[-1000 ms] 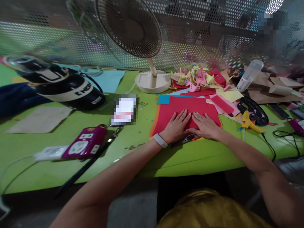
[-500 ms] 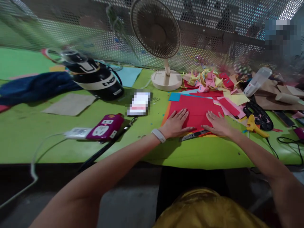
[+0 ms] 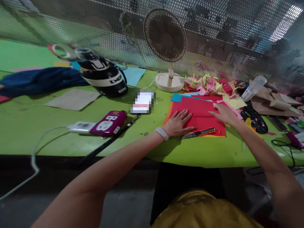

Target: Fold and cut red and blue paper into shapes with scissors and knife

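Red paper (image 3: 199, 109) lies on a stack of coloured sheets at the table's front. My left hand (image 3: 178, 123) is spread flat on its left part, holding nothing. Over the right edge of the red paper is my right hand (image 3: 224, 114), its fingers apart and slightly bent, thumb towards the sheet. A crease or edge runs across the red paper between my hands. Below them, a utility knife (image 3: 200, 133) with an orange-red handle rests on the paper's near edge, its tip pointing left. A blue piece of paper (image 3: 176, 98) shows at the stack's far left corner.
A white desk fan (image 3: 169, 81) stands behind the paper. Left are a phone (image 3: 142, 102), a purple power strip (image 3: 109, 123) and a large black bottle (image 3: 106, 79). Right lie paper scraps (image 3: 211, 85), a yellow glue gun (image 3: 253, 127), black tape (image 3: 257, 120) and a clear bottle (image 3: 254, 88).
My right hand has lifted from flat on the red paper and shifted away to its right edge, uncovering the knife's handle. My left hand stays flat. The view has turned slightly.
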A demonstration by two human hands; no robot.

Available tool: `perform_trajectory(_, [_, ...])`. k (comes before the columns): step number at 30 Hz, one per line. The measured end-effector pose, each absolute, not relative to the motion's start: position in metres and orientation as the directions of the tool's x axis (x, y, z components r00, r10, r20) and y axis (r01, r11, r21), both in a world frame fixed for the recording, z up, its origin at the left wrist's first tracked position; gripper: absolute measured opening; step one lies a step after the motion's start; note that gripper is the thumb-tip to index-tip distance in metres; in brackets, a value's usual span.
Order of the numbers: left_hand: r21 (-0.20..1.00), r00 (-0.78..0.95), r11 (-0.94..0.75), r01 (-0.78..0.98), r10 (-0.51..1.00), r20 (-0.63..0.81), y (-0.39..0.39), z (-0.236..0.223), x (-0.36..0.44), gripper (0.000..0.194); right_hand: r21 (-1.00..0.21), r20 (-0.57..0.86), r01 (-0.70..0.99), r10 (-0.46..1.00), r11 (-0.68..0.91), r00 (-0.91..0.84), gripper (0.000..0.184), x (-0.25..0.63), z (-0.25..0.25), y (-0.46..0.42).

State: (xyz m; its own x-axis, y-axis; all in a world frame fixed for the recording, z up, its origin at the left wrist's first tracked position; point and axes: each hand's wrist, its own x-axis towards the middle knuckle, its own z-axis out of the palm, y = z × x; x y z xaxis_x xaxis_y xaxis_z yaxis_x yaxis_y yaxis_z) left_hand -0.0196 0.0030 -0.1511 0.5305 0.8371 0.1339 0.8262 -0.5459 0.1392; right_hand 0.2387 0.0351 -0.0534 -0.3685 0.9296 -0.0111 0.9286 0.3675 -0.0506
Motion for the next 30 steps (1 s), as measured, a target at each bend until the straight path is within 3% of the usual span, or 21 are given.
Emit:
perform_trajectory(3, [0.121, 0.530, -0.548, 0.827, 0.834, 0.153, 0.002, -0.152, -0.020, 0.084, -0.120, -0.125, 0.911, 0.904, 0.395, -0.409, 0.047, 0.201, -0.048, 0.054])
perform_trajectory(5, [0.106, 0.534, -0.551, 0.828, 0.832, 0.152, 0.002, -0.152, -0.020, 0.083, -0.219, -0.275, 0.902, 0.863, 0.373, -0.424, 0.049, 0.180, -0.053, 0.066])
perform_trajectory(7, [0.094, 0.537, -0.551, 0.829, 0.832, 0.140, 0.001, -0.152, -0.020, 0.083, -0.372, -0.437, 0.894, 0.802, 0.251, -0.407, 0.050, 0.168, -0.062, 0.076])
perform_trajectory(10, [0.094, 0.531, -0.541, 0.835, 0.839, 0.116, 0.002, -0.150, -0.019, 0.085, -0.458, -0.560, 0.883, 0.736, 0.107, -0.379, 0.052, 0.166, -0.073, 0.087])
perform_trajectory(22, [0.098, 0.542, -0.555, 0.826, 0.830, 0.135, 0.002, -0.154, -0.021, 0.085, -0.505, -0.629, 0.851, 0.735, -0.140, -0.253, 0.039, 0.226, -0.082, 0.092])
perform_trajectory(30, [0.080, 0.540, -0.551, 0.830, 0.832, 0.130, 0.003, -0.155, -0.022, 0.086, -0.490, -0.570, 0.852, 0.807, -0.183, -0.155, 0.032, 0.285, -0.070, 0.083])
